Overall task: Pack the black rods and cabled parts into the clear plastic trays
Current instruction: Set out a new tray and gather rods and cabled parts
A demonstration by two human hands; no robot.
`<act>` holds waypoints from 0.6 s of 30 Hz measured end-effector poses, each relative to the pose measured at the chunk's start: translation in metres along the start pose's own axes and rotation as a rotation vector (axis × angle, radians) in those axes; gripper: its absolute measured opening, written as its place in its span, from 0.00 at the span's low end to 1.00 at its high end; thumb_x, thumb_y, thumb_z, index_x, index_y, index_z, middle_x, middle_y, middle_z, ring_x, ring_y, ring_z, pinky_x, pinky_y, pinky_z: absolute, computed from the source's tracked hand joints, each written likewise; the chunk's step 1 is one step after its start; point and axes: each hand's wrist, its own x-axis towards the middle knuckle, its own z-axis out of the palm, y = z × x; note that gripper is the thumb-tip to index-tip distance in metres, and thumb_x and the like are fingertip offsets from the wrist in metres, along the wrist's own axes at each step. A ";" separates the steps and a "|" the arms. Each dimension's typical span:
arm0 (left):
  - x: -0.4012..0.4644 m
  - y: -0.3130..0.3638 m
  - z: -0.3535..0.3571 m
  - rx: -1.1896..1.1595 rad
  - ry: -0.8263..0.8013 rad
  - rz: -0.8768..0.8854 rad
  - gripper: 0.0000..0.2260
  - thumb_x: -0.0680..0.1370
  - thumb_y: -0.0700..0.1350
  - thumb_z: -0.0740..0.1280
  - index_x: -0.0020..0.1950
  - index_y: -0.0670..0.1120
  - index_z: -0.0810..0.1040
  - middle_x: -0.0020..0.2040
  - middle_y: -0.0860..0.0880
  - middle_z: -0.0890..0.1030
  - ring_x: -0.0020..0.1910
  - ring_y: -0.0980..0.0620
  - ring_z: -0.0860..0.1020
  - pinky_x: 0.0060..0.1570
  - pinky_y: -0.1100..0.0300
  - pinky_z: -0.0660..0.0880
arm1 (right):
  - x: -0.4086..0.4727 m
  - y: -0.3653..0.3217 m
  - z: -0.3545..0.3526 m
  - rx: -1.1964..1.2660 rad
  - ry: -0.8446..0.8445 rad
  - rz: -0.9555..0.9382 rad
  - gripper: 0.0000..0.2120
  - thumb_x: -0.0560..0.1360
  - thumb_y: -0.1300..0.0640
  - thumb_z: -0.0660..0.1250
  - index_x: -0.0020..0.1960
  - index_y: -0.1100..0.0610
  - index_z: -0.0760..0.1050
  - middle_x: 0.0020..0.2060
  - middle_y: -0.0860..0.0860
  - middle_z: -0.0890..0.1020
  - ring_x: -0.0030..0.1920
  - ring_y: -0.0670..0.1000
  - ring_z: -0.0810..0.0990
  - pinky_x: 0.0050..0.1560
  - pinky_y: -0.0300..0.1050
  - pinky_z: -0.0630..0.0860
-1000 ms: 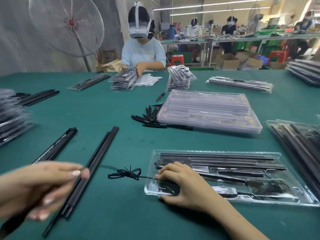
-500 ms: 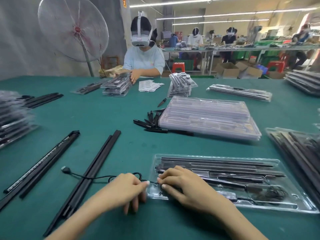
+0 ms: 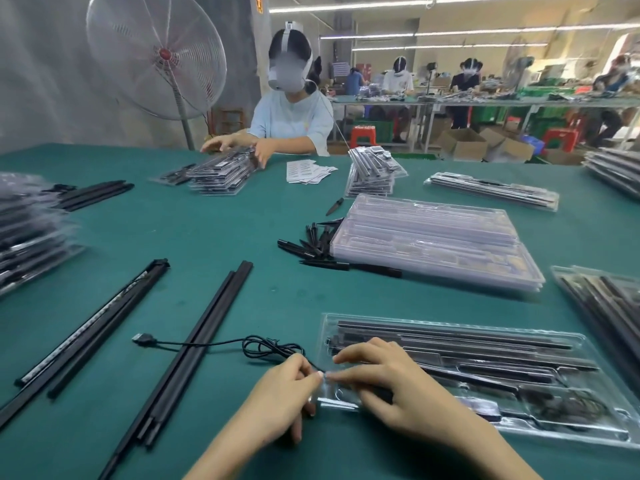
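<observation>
Loose rods (image 3: 86, 336), far left of the green table (image 3: 207, 237): long, black, thin; judged stiff and light, best lifted near the middle so the ends do not swing. Second bundle of rods (image 3: 194, 355), just right of the first: same kind, lying diagonally, with the cable (image 3: 207, 344) draped across it. Cable: thin, black, limp, with a flat plug (image 3: 143, 339) at its free left end and a loose coil (image 3: 266, 346) near the hands; judged very light and apt to tangle or snag on the rods, so it wants gathering at the coil, not pulling by the plug. Left hand (image 3: 277, 400): fingers curled, thumb and forefinger pinching the cable just beside the tray's corner. Right hand (image 3: 388, 386): fingers bent over the left end of the tray, tips pressing at the cable's end; what lies under them is hidden. Clear plastic tray (image 3: 519, 337), right of centre: thin, glossy, judged flexible and slippery; already carries several rods in its channels. Stack of empty trays (image 3: 433, 244) beyond it.
</observation>
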 end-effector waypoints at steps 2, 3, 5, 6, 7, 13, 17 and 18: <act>0.001 0.000 0.002 -0.019 -0.005 -0.011 0.05 0.77 0.47 0.59 0.46 0.46 0.70 0.32 0.50 0.80 0.20 0.51 0.74 0.22 0.63 0.65 | -0.001 -0.001 0.000 0.015 -0.020 0.001 0.20 0.76 0.57 0.57 0.61 0.42 0.78 0.62 0.42 0.73 0.62 0.43 0.68 0.63 0.39 0.63; 0.001 0.000 0.003 -0.001 0.008 -0.009 0.05 0.77 0.47 0.59 0.45 0.46 0.71 0.32 0.50 0.80 0.19 0.54 0.73 0.26 0.61 0.68 | -0.001 -0.001 0.000 0.031 -0.026 0.005 0.20 0.75 0.57 0.57 0.61 0.42 0.78 0.62 0.42 0.73 0.62 0.42 0.67 0.64 0.39 0.62; 0.001 0.000 0.004 0.035 0.034 -0.008 0.05 0.76 0.47 0.58 0.43 0.48 0.71 0.33 0.50 0.81 0.19 0.58 0.72 0.37 0.57 0.72 | 0.000 -0.001 0.000 0.048 -0.037 0.009 0.21 0.75 0.59 0.57 0.60 0.41 0.78 0.62 0.41 0.72 0.63 0.41 0.66 0.64 0.39 0.62; 0.001 0.000 0.004 0.038 0.036 -0.014 0.04 0.75 0.47 0.58 0.43 0.49 0.71 0.33 0.50 0.81 0.18 0.58 0.71 0.38 0.56 0.73 | 0.001 -0.001 0.000 0.043 -0.043 0.007 0.22 0.75 0.60 0.58 0.60 0.40 0.78 0.62 0.40 0.71 0.63 0.40 0.66 0.64 0.38 0.61; 0.001 0.001 0.004 0.035 0.031 -0.022 0.04 0.74 0.46 0.58 0.42 0.49 0.70 0.33 0.50 0.81 0.18 0.57 0.71 0.38 0.57 0.73 | 0.001 -0.001 0.000 0.035 -0.048 0.004 0.22 0.75 0.60 0.58 0.60 0.40 0.78 0.61 0.39 0.71 0.62 0.39 0.65 0.64 0.37 0.61; 0.002 0.004 0.005 0.041 0.034 -0.044 0.03 0.74 0.47 0.58 0.42 0.49 0.67 0.34 0.50 0.79 0.21 0.53 0.70 0.31 0.59 0.69 | 0.006 -0.002 0.002 -0.032 -0.101 0.018 0.22 0.73 0.57 0.55 0.58 0.39 0.78 0.54 0.34 0.66 0.58 0.33 0.61 0.61 0.31 0.56; 0.004 0.003 0.010 0.220 0.116 -0.030 0.08 0.77 0.52 0.60 0.41 0.52 0.64 0.41 0.49 0.80 0.34 0.48 0.72 0.41 0.54 0.72 | 0.015 -0.004 -0.005 0.007 -0.167 0.042 0.20 0.72 0.54 0.54 0.55 0.41 0.81 0.53 0.40 0.71 0.56 0.37 0.66 0.61 0.38 0.62; 0.004 0.003 0.010 0.205 0.118 -0.032 0.08 0.77 0.51 0.60 0.41 0.52 0.64 0.42 0.49 0.80 0.33 0.47 0.72 0.42 0.54 0.72 | 0.022 -0.004 -0.011 0.057 -0.203 0.051 0.18 0.73 0.55 0.56 0.53 0.42 0.82 0.52 0.42 0.73 0.55 0.39 0.68 0.60 0.39 0.64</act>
